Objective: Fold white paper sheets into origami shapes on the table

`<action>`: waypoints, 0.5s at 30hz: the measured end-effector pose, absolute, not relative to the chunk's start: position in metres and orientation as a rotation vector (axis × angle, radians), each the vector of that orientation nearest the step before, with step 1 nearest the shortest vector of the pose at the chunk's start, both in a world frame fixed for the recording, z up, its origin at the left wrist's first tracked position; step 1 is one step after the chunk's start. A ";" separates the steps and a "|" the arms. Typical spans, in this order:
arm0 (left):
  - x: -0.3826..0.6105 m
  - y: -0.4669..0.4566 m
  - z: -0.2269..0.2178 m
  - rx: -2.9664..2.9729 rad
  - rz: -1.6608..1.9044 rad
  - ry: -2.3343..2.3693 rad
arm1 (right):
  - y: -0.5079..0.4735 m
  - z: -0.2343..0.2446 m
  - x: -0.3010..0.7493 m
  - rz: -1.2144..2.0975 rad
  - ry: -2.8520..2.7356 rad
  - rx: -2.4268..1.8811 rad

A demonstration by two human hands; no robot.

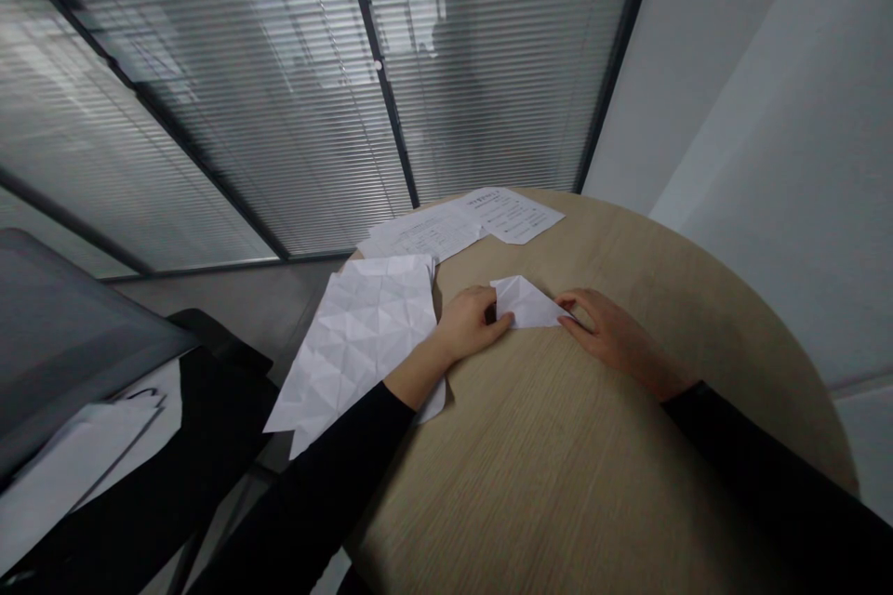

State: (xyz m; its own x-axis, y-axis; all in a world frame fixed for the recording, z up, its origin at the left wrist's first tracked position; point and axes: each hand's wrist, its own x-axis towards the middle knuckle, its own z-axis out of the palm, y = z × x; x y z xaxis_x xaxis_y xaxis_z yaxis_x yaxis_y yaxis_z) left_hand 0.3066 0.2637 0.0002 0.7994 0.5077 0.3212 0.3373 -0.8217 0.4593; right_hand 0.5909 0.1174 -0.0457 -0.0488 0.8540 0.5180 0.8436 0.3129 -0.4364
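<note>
A small folded piece of white paper (528, 305), creased and with a peaked top, is held between my two hands over the round wooden table. My left hand (469, 321) is closed on its left end, the thumb lying over the front. At the other end, my right hand (596, 321) pinches the pointed right corner between thumb and fingers. Just left of my left hand lies a large white sheet (369, 325) covered with crisscross fold creases; my left forearm passes over its right edge.
Printed sheets (513, 212) lie at the far edge of the round wooden table (530, 465). On the left, a black chair (230, 418) holds more papers (84, 460). A glass partition with blinds (488, 93) stands behind the table, and a pale wall (788, 112) rises at right.
</note>
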 end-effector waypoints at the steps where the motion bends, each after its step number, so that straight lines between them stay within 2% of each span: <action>1: 0.307 0.263 0.000 2.603 0.612 0.650 | 0.117 -0.046 0.591 0.016 -1.863 -1.509; 15: 0.306 0.263 -0.001 2.528 0.618 0.757 | 0.118 -0.047 0.591 -0.001 -1.874 -1.521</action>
State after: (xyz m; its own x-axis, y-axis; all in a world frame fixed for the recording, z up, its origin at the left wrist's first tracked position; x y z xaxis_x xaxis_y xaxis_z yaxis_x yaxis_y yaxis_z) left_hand 0.3059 0.2629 -0.0008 0.7517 0.5928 0.2890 0.4020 -0.7593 0.5117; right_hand 0.5914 0.1175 -0.0474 -0.0532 0.8543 0.5170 0.8548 0.3066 -0.4188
